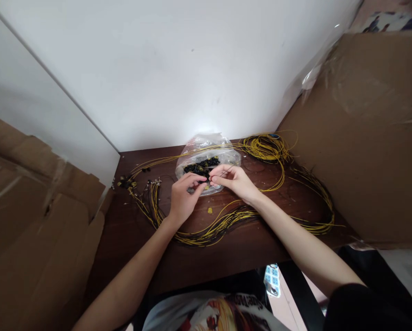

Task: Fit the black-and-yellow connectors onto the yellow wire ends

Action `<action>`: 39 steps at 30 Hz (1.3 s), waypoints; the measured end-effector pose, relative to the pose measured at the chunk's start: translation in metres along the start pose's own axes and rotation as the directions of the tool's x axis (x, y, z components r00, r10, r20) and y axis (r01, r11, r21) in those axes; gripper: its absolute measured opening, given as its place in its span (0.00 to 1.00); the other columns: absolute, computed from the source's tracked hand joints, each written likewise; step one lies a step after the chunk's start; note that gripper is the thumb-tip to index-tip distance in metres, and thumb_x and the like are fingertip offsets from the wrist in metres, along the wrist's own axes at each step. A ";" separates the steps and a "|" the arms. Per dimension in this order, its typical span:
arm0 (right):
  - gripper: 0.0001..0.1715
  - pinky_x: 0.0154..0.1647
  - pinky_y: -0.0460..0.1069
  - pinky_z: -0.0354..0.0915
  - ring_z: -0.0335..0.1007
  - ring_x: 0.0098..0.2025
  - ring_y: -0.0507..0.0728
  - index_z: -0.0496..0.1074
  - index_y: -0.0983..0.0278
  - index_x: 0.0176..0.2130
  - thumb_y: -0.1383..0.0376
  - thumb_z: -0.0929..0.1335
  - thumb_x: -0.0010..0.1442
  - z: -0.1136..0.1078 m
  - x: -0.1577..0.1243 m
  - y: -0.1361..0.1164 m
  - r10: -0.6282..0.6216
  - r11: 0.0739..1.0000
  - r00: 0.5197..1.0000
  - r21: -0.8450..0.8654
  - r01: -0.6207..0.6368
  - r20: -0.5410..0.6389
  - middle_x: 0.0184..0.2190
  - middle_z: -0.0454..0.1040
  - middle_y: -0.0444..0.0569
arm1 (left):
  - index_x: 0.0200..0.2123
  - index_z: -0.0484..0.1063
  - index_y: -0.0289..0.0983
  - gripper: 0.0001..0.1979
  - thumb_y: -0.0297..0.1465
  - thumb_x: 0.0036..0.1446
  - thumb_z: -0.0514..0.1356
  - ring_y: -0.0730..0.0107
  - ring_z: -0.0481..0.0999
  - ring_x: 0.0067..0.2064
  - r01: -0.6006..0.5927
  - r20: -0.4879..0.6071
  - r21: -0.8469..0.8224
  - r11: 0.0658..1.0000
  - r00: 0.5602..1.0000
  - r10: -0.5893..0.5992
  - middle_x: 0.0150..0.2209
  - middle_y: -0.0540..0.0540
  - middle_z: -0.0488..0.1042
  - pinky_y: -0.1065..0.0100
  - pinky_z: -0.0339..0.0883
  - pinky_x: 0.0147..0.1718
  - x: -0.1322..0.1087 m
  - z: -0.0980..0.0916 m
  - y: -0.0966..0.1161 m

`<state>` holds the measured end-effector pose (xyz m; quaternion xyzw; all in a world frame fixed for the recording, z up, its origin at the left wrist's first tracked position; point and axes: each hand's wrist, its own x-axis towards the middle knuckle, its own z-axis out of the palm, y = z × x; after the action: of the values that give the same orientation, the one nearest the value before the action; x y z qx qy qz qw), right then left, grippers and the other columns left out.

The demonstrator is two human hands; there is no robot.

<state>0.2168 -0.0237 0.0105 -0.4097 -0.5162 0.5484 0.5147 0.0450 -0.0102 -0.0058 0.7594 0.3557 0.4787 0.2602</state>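
Fingertip to fingertip, my hands meet over a clear plastic bag [228, 156] of small black and yellow pieces [206, 163]. My left hand [185, 195] is closed in a pinch; whatever sits in its fingertips is too small to make out against the dark pieces behind. A thin dark wire [231, 167] runs through the pinched fingers of my right hand [235, 181]. In front of the hands, a small yellow piece [210, 210] lies alone on the dark brown table [192, 266]. A long bundle of yellow and black wires [206, 236] curves beneath both forearms.
Coiled yellow wire [266, 148] lies at the back right. Yellow and black wire ends with small connectors [126, 182] are on the left. Cardboard [37, 220] stands at left, a large cardboard box [361, 138] at right, a white wall [178, 73] behind. A power strip [272, 279] shows below.
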 end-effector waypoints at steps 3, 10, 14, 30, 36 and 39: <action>0.14 0.32 0.46 0.66 0.68 0.26 0.49 0.73 0.67 0.32 0.59 0.72 0.49 -0.001 0.000 0.002 -0.019 0.988 1.000 -0.153 0.022 0.024 0.24 0.73 0.44 | 0.33 0.75 0.37 0.04 0.27 0.53 0.60 0.72 0.69 0.30 -0.004 0.002 -0.008 1.000 1.000 0.004 0.32 0.47 0.74 0.69 0.65 0.31 0.000 0.000 0.000; 0.16 0.27 0.46 0.63 0.67 0.25 0.50 0.73 0.67 0.30 0.55 0.70 0.50 -0.001 -0.001 0.006 -0.037 0.944 0.997 -0.324 0.059 0.073 0.22 0.72 0.45 | 0.32 0.75 0.37 0.03 0.28 0.52 0.61 0.71 0.71 0.31 -0.016 0.014 -0.020 1.000 1.000 0.016 0.32 0.46 0.74 0.70 0.65 0.29 -0.001 0.002 -0.002; 0.17 0.27 0.46 0.64 0.67 0.25 0.50 0.72 0.67 0.29 0.54 0.69 0.52 -0.003 0.000 0.004 -0.049 0.933 0.998 -0.353 0.062 0.045 0.22 0.72 0.46 | 0.30 0.74 0.36 0.02 0.27 0.52 0.61 0.69 0.73 0.34 -0.021 0.014 -0.041 0.999 1.000 0.022 0.32 0.45 0.75 0.68 0.67 0.31 0.000 0.003 0.000; 0.17 0.28 0.46 0.64 0.68 0.25 0.50 0.72 0.67 0.31 0.54 0.70 0.50 -0.003 0.001 0.006 -0.061 0.942 0.997 -0.327 0.073 0.046 0.22 0.72 0.45 | 0.29 0.73 0.36 0.02 0.25 0.52 0.60 0.68 0.74 0.35 -0.086 -0.022 0.008 0.996 0.996 0.086 0.32 0.45 0.74 0.67 0.67 0.35 0.001 0.001 -0.001; 0.18 0.29 0.47 0.64 0.69 0.25 0.51 0.71 0.66 0.29 0.52 0.69 0.51 -0.004 0.001 0.004 -0.096 0.932 0.995 -0.353 0.077 -0.035 0.22 0.72 0.45 | 0.29 0.73 0.36 0.02 0.25 0.52 0.61 0.69 0.74 0.34 -0.091 -0.006 0.001 0.996 0.996 0.091 0.32 0.45 0.74 0.67 0.68 0.35 0.001 0.001 0.001; 0.19 0.28 0.47 0.63 0.68 0.24 0.51 0.70 0.66 0.29 0.52 0.68 0.52 -0.006 0.001 0.004 -0.129 0.926 0.986 -0.368 0.083 -0.103 0.22 0.71 0.45 | 0.29 0.73 0.36 0.02 0.25 0.52 0.61 0.69 0.73 0.34 -0.090 -0.001 0.002 0.996 0.996 0.090 0.31 0.45 0.74 0.67 0.67 0.35 0.001 0.002 0.001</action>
<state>0.2221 -0.0217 0.0063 -0.5026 -0.5966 0.3884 0.4905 0.0472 -0.0102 -0.0048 0.7747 0.3215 0.4900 0.2375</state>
